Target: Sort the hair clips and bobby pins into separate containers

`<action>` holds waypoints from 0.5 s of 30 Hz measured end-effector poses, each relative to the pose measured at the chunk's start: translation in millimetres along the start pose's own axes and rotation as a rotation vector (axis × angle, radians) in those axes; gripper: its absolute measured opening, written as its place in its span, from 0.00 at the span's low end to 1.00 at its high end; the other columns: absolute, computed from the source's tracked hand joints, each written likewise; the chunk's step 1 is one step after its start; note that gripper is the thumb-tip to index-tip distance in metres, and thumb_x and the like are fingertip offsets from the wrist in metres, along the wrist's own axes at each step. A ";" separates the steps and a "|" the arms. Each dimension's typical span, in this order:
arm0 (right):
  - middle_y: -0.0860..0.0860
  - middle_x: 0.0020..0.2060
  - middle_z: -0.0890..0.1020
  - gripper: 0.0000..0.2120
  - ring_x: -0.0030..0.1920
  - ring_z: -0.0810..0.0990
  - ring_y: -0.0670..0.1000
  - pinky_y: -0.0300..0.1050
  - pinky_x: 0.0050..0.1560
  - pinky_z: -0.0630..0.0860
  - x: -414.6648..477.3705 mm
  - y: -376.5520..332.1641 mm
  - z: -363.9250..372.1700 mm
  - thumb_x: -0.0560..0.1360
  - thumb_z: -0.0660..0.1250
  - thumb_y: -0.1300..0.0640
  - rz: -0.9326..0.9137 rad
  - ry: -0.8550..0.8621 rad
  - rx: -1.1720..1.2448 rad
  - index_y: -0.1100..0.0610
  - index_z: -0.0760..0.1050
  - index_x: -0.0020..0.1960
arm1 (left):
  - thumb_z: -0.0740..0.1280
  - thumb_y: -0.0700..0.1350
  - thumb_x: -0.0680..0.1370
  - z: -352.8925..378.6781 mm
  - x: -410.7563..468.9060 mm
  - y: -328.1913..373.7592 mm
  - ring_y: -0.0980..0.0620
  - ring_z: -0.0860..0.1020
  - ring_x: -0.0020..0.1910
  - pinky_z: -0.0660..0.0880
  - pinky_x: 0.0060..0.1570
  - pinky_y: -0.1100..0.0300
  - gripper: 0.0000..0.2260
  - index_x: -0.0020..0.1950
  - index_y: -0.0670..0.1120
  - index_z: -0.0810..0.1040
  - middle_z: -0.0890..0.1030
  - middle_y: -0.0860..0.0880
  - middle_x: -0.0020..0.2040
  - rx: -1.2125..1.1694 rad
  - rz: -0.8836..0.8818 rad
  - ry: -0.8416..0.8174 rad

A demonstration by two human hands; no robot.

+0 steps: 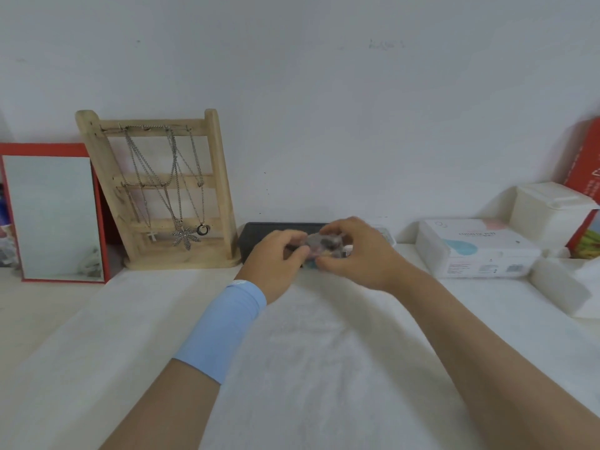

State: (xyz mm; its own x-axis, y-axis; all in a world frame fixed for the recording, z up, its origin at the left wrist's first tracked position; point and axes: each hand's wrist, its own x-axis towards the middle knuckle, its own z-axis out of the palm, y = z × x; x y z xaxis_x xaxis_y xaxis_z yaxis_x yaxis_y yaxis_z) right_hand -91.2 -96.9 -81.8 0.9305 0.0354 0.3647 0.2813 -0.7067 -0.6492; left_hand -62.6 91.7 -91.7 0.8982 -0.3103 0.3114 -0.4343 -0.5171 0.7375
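Observation:
Both my hands meet at the back middle of the white-covered table (292, 352). My left hand (276, 264) and my right hand (354, 251) together grip a small clear bag or container (324, 243) with greyish, pink and blue bits inside; it is blurred, so I cannot tell the pieces apart. Right behind the hands lies a dark grey box (276, 230) against the wall. A clear container (386, 233) shows partly behind my right hand.
A wooden jewellery rack (162, 190) hung with necklaces stands at the back left, beside a red-framed mirror (55, 216). At the back right sit a white pack of cosmetic puffs (474, 251), a white lidded box (548, 212), a red carton (584, 177) and white tissue (565, 287).

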 end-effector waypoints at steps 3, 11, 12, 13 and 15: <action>0.44 0.56 0.75 0.22 0.53 0.77 0.44 0.38 0.53 0.74 11.5 12.2 -21.1 0.67 0.76 0.46 0.028 0.161 0.014 0.46 0.77 0.60 | 0.64 0.47 0.81 5.6 14.2 21.3 0.61 0.75 0.52 0.69 0.56 0.68 0.14 0.66 0.50 0.76 0.75 0.54 0.61 0.031 0.068 0.015; 0.47 0.66 0.72 0.25 0.61 0.74 0.49 0.44 0.62 0.71 28.1 51.9 -20.6 0.76 0.70 0.46 0.154 0.132 -0.093 0.50 0.70 0.70 | 0.60 0.51 0.82 35.5 58.3 35.5 0.54 0.73 0.65 0.64 0.60 0.64 0.19 0.73 0.51 0.70 0.71 0.52 0.69 0.115 0.013 -0.136; 0.47 0.67 0.72 0.24 0.62 0.75 0.50 0.48 0.64 0.71 29.3 54.5 -18.6 0.77 0.69 0.46 0.162 0.126 -0.109 0.50 0.70 0.70 | 0.60 0.52 0.82 39.2 62.1 34.4 0.54 0.73 0.66 0.65 0.61 0.63 0.19 0.72 0.51 0.71 0.72 0.52 0.69 0.125 0.007 -0.155; 0.47 0.68 0.72 0.24 0.63 0.75 0.51 0.51 0.66 0.71 29.7 54.9 -16.0 0.77 0.68 0.45 0.160 0.125 -0.118 0.50 0.69 0.71 | 0.60 0.52 0.82 41.6 64.4 31.3 0.53 0.73 0.65 0.66 0.62 0.62 0.19 0.72 0.51 0.71 0.73 0.51 0.69 0.134 0.007 -0.159; 0.47 0.70 0.71 0.26 0.64 0.75 0.52 0.54 0.67 0.70 31.3 56.7 -14.2 0.78 0.67 0.46 0.151 0.131 -0.121 0.50 0.66 0.74 | 0.60 0.52 0.82 43.7 66.7 25.8 0.53 0.72 0.66 0.66 0.64 0.61 0.20 0.74 0.51 0.70 0.73 0.51 0.69 0.144 0.009 -0.159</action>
State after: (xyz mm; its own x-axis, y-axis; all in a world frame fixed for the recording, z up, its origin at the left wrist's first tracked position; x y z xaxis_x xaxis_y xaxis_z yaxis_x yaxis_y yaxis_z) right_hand -49.5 -145.9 -97.7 0.9192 -0.1634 0.3583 0.1042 -0.7767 -0.6212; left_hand -16.8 22.8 -78.0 0.8772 -0.4312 0.2111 -0.4577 -0.6185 0.6387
